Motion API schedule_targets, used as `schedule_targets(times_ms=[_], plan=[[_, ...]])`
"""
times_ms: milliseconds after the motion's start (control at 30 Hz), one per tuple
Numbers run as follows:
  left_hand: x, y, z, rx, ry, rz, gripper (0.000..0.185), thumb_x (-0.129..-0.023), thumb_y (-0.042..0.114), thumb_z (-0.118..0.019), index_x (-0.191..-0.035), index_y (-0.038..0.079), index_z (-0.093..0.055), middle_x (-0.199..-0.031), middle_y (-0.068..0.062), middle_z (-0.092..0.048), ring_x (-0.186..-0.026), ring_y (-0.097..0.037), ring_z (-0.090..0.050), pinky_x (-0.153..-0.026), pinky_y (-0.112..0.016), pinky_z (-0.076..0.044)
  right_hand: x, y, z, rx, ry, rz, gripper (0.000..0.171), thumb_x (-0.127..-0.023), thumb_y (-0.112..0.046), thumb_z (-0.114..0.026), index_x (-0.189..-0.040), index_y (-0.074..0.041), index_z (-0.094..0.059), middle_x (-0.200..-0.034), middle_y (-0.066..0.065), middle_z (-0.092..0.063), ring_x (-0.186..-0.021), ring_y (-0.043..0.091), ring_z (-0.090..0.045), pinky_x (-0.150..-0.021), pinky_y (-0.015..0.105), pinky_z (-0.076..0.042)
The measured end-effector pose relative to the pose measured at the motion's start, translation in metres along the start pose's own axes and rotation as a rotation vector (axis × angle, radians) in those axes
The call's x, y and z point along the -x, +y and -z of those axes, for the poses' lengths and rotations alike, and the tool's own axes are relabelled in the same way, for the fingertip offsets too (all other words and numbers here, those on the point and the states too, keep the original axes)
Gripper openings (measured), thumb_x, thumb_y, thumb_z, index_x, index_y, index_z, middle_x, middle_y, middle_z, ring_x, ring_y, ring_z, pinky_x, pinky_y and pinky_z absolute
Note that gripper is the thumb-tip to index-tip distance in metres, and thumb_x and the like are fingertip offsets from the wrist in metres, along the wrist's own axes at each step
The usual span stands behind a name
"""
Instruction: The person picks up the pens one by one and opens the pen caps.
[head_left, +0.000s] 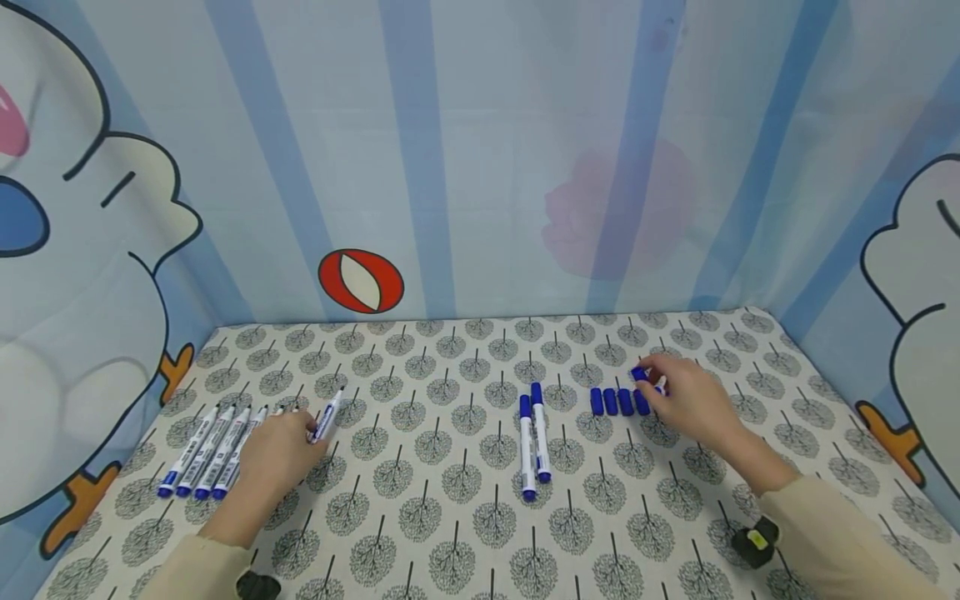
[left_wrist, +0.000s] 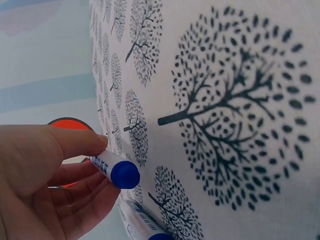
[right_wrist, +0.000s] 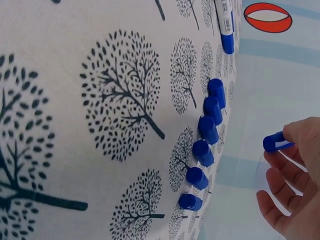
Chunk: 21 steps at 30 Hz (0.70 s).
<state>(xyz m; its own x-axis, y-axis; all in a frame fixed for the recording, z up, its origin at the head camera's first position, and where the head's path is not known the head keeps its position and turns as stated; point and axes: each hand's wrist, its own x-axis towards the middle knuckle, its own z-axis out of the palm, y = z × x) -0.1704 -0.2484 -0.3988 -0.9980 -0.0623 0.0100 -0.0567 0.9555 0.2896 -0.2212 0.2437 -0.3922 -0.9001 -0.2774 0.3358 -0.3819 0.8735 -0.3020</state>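
Left hand [head_left: 279, 447]: fingers and thumb curled round one white-barrelled marker pen with a blue end and bare tip [head_left: 327, 417], lifted just off the tree-printed tablecloth [head_left: 450, 517]. Close beside this hand, on its outer side, lies a row of uncapped white marker pens with blue ends [head_left: 206, 452], side by side.

Right hand [head_left: 692, 402]: thumb and fingertips pinching one small blue plastic pen cap [right_wrist: 276, 142], held just above the cloth. Immediately beside the fingertips, toward the left hand, a row of loose blue caps [head_left: 619, 402] stands lined up.

Between the two hands: two capped white markers with blue caps [head_left: 534, 433], lying parallel and touching.

Step judged in hand: one pen and one cap picked up, well apart, not yet joined.

Next move, as judged: bring both hands together near the middle, align the cap's open end with the pen's tip, press home squarely.
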Motion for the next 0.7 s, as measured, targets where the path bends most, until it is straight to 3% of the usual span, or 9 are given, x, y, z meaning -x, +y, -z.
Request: schedule_targets(times_ms=[467, 700], plan=[[0.001, -0.003, 0.002, -0.039, -0.060, 0.065, 0.029, -0.078, 0.016, -0.066, -0.099, -0.005, -0.062, -0.071, -0.009, -0.062, -0.052, -0.018, -0.052, -0.042, -0.029, -0.042, 0.002, 0.012, 0.004, 0.004, -0.002, -0.019, 0.027, -0.085, -0.015, -0.062, -0.109, -0.003, -0.060, -0.084, 0.008, -0.065, -0.058, 0.011, -0.052, -0.045, 0.024, -0.040], [0.003, -0.007, 0.001, -0.067, -0.035, 0.099, 0.019, -0.078, 0.015, -0.066, -0.087, -0.002, -0.062, -0.067, -0.008, -0.057, -0.052, -0.019, -0.049, -0.041, -0.029, -0.038, 0.003, 0.019, 0.007, 0.021, 0.002, -0.029, 0.029, -0.085, -0.015, -0.062, -0.110, -0.001, -0.059, -0.084, 0.008, -0.065, -0.062, 0.013, -0.054, -0.049, 0.025, -0.042]])
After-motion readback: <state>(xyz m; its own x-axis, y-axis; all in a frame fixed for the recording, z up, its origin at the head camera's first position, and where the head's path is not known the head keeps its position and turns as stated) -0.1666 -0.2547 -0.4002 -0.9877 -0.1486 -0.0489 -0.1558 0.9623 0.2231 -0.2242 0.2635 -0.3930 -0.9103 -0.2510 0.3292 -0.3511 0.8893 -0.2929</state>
